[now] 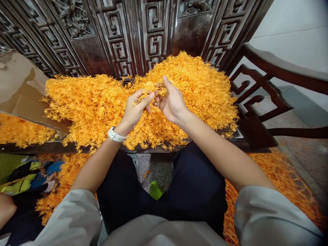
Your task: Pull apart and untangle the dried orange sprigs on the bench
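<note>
A large heap of orange, sprig-like plastic flower pieces (97, 102) covers the seat of a dark carved wooden bench (143, 34). Both hands meet above the middle of the heap. My left hand (135, 109), with a white watch on its wrist, pinches a small orange sprig (151, 89) between thumb and fingers. My right hand (171, 102) is curled around the same sprig from the other side, fingertips touching those of the left hand.
The bench's armrest (269, 71) rises at the right. More orange pieces lie on the floor at right (276, 174) and at left (17, 130). A brown cardboard sheet (17, 82) lies at the left. Another person's arm (6, 208) shows at the lower left.
</note>
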Demonstrator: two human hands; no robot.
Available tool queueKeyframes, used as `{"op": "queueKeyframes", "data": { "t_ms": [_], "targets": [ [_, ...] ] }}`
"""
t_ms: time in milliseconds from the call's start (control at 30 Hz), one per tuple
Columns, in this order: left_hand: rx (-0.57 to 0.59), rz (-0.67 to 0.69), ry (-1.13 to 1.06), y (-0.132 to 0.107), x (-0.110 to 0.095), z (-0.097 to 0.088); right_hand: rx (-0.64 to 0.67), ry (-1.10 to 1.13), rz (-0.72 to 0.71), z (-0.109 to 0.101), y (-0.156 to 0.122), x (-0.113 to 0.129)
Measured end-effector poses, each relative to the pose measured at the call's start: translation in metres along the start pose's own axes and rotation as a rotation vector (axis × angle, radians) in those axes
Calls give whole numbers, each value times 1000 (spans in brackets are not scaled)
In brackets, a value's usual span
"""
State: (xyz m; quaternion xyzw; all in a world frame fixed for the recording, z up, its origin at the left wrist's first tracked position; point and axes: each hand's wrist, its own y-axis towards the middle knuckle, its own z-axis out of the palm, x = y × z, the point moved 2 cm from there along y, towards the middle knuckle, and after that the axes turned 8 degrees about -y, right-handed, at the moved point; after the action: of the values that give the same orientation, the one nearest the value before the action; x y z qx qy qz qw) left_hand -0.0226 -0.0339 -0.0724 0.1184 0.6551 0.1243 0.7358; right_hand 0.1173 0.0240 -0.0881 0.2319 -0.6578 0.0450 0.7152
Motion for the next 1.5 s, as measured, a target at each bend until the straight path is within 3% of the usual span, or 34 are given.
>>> {"op": "queueKeyframes", "data": {
  "t_ms": [100, 300, 533, 767, 967, 1067, 1333, 1400, 1500],
  "targets": [
    [14, -22, -18, 0, 2, -2, -34, -14, -7, -4, 3, -4],
    [52, -79, 29, 0, 5, -1, -215, 191, 117, -4, -6, 8],
    [-71, 84, 115, -6, 7, 12, -172, 126, 44, 12, -15, 23],
    [-58, 188, 46, -6, 12, 9, -215, 134, 101, 6, -9, 18],
    [-25, 119, -124, -6, 18, 12, -240, 168, 132, 2, -6, 19],
    [-10, 83, -112, -5, 19, 13, -254, 146, 78, 3, -7, 21],
    [-74, 137, -25, -15, 11, 27, -254, -44, -119, 8, -9, 24],
    [-126, 125, -87, -17, 8, 30, -242, -36, -96, 10, -11, 27],
    [-125, 19, -272, -19, 2, 32, -176, 95, 65, 15, -15, 30]
  ]
}}
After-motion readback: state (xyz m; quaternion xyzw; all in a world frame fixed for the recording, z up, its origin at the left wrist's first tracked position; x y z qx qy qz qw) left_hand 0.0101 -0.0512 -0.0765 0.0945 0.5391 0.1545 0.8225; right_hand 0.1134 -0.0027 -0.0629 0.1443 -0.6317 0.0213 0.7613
